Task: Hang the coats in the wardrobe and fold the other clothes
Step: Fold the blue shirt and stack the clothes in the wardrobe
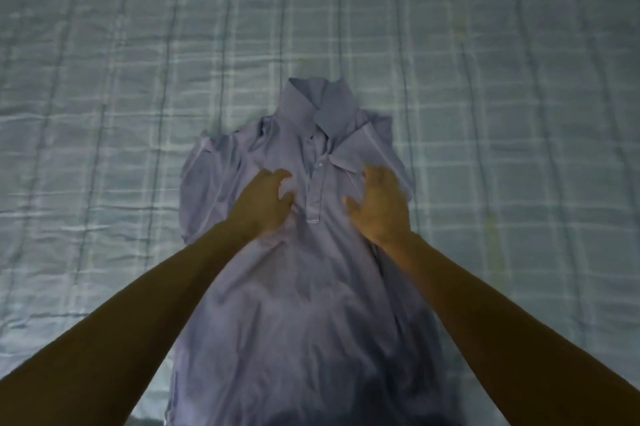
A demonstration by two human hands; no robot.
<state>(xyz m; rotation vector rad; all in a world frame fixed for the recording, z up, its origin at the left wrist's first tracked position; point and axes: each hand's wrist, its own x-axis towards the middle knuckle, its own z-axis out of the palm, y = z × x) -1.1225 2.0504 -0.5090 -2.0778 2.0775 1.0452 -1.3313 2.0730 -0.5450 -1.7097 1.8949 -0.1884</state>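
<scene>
Head view is showing one shirt [304,287], pale lilac polo type, lying front-up on a bed cover [104,114] with a pale check pattern. Shirt is sitting about midway across the cover, collar [320,103] pointing toward the far edge, hem running off the near edge of the frame. Placket [317,190] is lying down the chest, one button showing near its top; lower part looks closed. Both short sleeves are lying folded in over the shoulders: the left one is bunching at the shirt's left edge, the right one is lying flat across the right chest, its cuff edge angled toward the placket. Left hand [263,204] is resting over the left chest just beside the placket, fingers curling, thumb and fingertips closing toward each other with a bit of cloth showing between them; motion blur, so cannot tell if it is really pinching the cloth. Right hand [379,207] is sitting over the right chest, just below the folded sleeve, fingers spread and slightly hooked, thumb sticking out toward the placket, nothing gripped that I can see; cannot tell if the palm is touching or hovering. Both forearms are coming in from the near corners, bare, crossing over the lower shirt. Cloth is wrinkling lightly around the left wrist. Lighting is dim, image blurry.
</scene>
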